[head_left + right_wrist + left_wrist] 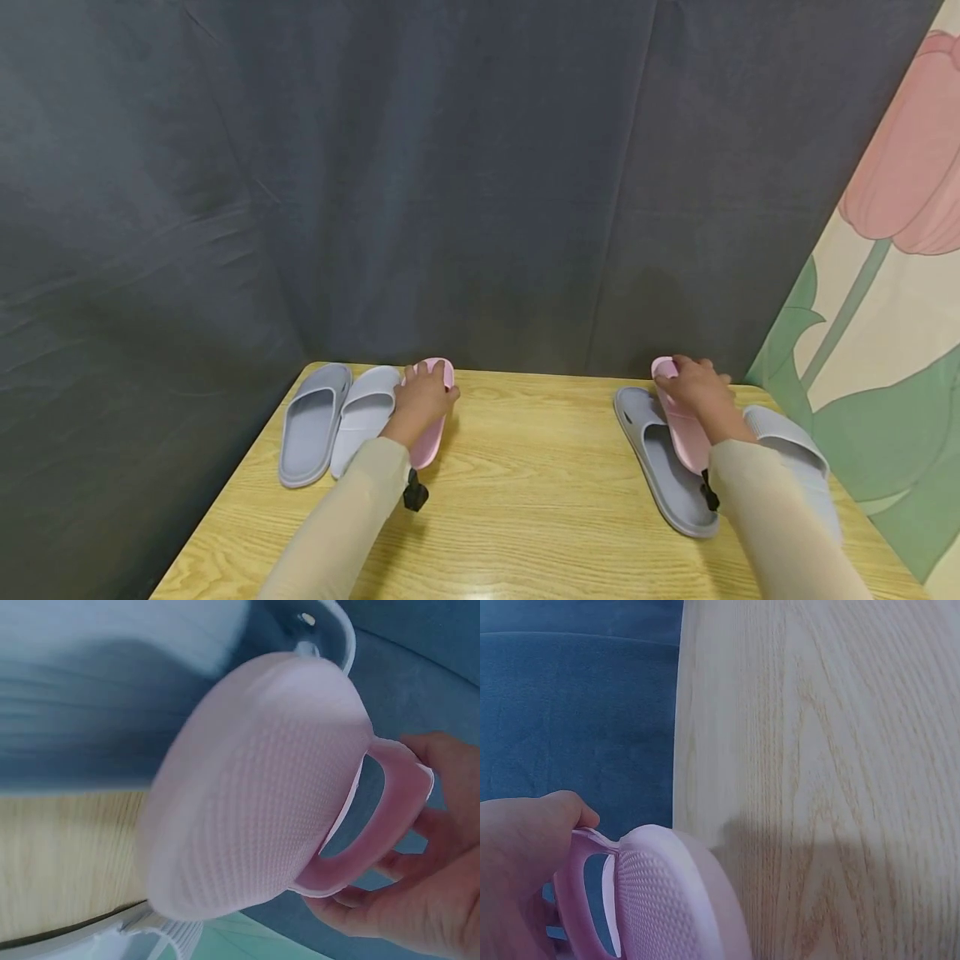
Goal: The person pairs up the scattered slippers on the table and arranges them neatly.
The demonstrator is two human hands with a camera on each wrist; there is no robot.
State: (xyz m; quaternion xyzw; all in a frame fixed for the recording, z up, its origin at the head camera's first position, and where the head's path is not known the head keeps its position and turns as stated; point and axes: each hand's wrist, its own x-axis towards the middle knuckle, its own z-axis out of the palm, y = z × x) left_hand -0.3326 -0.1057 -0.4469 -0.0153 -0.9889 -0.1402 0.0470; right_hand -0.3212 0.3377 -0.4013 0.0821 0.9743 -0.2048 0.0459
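My left hand (422, 402) grips a pink slipper (660, 892) by its strap, near the table's back edge. Just left of it lie a light grey slipper (358, 429) and a darker grey slipper (309, 437), side by side. On the right, my right hand (701, 393) holds the other pink slipper (255, 795) by its strap, with the sole tilted. In the head view this slipper overlaps a darker grey slipper (678, 487). Beyond my right forearm lies a second light grey slipper (798, 467), partly hidden by the sleeve.
Everything stands on a wood-grain table (525, 483). A dark cloth (480, 183) hangs along its back and left side. To the right is a panel (900, 350) printed with a tulip and leaves.
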